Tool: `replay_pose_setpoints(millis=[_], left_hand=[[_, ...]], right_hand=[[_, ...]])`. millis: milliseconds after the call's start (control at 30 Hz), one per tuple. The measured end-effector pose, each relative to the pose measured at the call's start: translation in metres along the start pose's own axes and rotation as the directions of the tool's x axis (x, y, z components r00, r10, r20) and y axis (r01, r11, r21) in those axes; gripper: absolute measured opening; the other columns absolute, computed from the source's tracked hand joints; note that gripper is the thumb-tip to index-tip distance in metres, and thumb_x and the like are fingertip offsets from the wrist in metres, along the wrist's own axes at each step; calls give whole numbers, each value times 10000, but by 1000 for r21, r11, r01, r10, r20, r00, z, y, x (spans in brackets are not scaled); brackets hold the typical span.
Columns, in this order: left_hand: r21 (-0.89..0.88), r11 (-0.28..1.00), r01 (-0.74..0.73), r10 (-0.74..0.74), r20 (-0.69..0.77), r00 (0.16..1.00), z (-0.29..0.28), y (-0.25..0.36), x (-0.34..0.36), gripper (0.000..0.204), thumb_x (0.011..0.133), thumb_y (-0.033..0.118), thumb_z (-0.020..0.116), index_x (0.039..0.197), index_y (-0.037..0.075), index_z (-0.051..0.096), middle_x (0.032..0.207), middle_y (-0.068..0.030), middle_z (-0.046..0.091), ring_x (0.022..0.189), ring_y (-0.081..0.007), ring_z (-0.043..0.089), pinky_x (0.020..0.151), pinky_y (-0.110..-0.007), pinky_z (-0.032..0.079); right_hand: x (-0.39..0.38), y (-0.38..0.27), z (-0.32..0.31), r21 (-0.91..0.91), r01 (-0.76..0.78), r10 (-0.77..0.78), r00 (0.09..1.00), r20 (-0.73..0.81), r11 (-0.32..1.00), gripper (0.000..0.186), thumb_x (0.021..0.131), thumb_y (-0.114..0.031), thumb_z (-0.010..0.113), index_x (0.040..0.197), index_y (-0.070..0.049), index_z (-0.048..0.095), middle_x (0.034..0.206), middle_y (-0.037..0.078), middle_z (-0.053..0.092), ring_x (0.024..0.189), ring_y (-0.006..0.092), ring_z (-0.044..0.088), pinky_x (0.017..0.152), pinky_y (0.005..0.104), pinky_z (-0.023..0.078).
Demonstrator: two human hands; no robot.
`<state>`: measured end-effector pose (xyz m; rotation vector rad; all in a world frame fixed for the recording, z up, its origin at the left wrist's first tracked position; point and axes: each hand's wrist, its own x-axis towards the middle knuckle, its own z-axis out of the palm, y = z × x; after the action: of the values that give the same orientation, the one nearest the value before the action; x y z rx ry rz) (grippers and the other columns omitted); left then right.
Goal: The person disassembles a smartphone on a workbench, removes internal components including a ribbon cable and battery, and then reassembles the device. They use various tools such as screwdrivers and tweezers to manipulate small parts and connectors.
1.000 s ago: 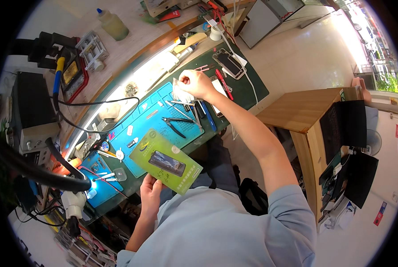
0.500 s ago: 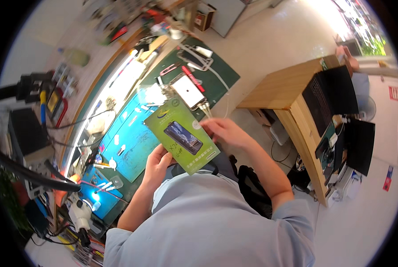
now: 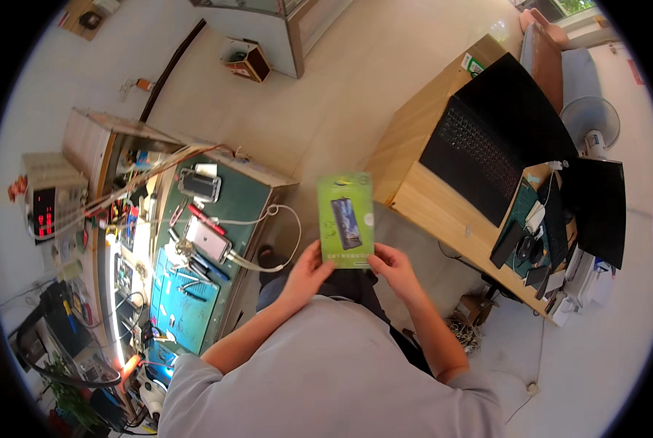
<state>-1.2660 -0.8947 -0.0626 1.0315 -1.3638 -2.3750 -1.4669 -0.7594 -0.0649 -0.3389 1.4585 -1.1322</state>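
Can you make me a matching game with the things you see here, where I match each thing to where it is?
Things:
1. green packet
2. black laptop
3. white phone
4. white fan

Places:
A. on the green workbench mat
B. on the floor past the wooden desk
C. held in both hands
D. open on the wooden desk

Pairs: 1-C, 2-D, 3-A, 4-B

Glossy green card packet (image 3: 346, 220); matt wooden desk (image 3: 414, 182); smooth green bench mat (image 3: 242, 201).

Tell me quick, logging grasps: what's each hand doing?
Left hand: closed on the green package, lower left edge.
Right hand: closed on the same package, lower right corner.
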Motion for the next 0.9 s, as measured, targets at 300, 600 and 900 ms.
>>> replay_pose_setpoints(millis=[300, 600, 900], left_hand=[[271, 959, -86, 42, 163, 986, 90, 41, 116, 904, 906, 141, 730, 1575, 14, 136, 1496, -190, 372, 1384, -278, 421, 1116, -461, 420], [289, 947, -140, 52, 293, 955, 103, 117, 198, 913, 905, 161, 735, 1568, -1, 129, 1480, -201, 388, 1360, -296, 450, 1116, -450, 412], [283, 959, -12, -100, 379, 920, 73, 189, 335, 861, 923, 184, 733, 1542, -18, 170, 1448, -206, 440, 1344, -285, 474, 1125, -438, 409]], right_hand=[[0, -59, -70, -19, 152, -149, 921, -359, 988, 360, 958, -118, 681, 1300, -11, 642, 995, -4, 695, 853, 63, 604, 768, 228, 490], [48, -129, -94, -47, 292, -284, 857, -430, 955, 346, 957, -113, 687, 1282, -4, 647, 994, 7, 701, 865, 57, 621, 764, 224, 502], [158, -229, -98, -160, 243, -289, 756, -586, 957, 363, 907, -84, 718, 1252, 12, 658, 972, 38, 711, 844, 81, 656, 734, 238, 523]])
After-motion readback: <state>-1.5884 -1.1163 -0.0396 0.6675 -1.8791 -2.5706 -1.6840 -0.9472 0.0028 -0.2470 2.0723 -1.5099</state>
